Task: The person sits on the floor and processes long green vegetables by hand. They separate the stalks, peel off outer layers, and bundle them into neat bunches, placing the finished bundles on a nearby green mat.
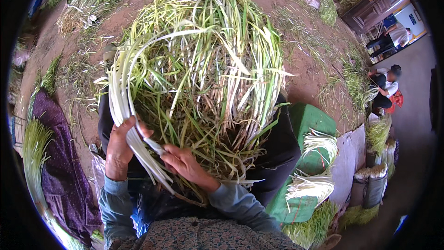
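My left hand (119, 146) grips a small bunch of long pale stalks (118, 100), which look like blanched garlic chives. Their leafy ends arch up and away from me, and the white lower ends hang down past my palm. With its fingers closed, my right hand (187, 167) pinches the lower end of one stalk (152, 144) beside the bunch. Across my lap lies a large heap of green and yellow chives (215, 62), with dry brown leaves mixed in on the near side. My right fingertips are partly hidden.
Right of my knee, a green wrapped block (312, 118) bears two white bundles (308, 187). A purple dotted cloth (62, 166) and more chives (36, 146) lie on the left. Leaf scraps litter the dirt floor (305, 80). One person (385, 86) crouches at right; another (395, 38) bends near a doorway.
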`<state>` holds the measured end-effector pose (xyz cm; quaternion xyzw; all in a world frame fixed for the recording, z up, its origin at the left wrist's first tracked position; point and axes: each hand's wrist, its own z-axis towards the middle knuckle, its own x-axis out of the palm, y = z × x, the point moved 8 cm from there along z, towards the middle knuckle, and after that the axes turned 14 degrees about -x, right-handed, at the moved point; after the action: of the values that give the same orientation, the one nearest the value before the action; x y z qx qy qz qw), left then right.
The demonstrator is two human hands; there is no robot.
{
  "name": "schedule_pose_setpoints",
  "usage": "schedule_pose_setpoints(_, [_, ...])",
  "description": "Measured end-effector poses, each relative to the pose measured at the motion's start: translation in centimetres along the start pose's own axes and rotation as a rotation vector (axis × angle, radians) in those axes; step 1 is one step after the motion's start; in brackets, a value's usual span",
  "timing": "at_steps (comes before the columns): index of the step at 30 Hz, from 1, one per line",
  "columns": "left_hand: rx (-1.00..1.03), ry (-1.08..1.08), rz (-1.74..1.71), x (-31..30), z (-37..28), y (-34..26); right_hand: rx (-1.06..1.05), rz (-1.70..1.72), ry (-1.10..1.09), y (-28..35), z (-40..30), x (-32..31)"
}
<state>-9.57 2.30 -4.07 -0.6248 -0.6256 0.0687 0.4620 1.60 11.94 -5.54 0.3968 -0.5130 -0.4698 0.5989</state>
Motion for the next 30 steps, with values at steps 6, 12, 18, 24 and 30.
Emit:
schedule_pose_setpoints(6, [0.046, 0.362, -0.433, -0.3, 1.0, -7.0, -0.036, -0.239, -0.084, 2.4, -5.9, -2.1])
schedule_pose_setpoints(12, [0.374, 0.584, -0.441, -5.4, 0.7, -22.6, 0.270, -0.341, 0.316, 1.5, -9.2, -2.8])
schedule_pose_setpoints(18, [0.498, 0.012, -0.186, -2.6, -0.4, -16.8, -0.242, -0.873, -0.102, 7.2, -2.6, -10.7])
schedule_pose_setpoints(24, [0.030, 0.297, -0.253, 1.8, 4.5, -3.1, -0.037, -1.493, -0.436, 7.0, 3.9, -21.9])
schedule_pose_setpoints(30, [-0.024, 0.120, -0.043, 3.2, 1.9, 0.8, 0.027, -0.528, -0.365, 6.1, 0.4, -13.1])
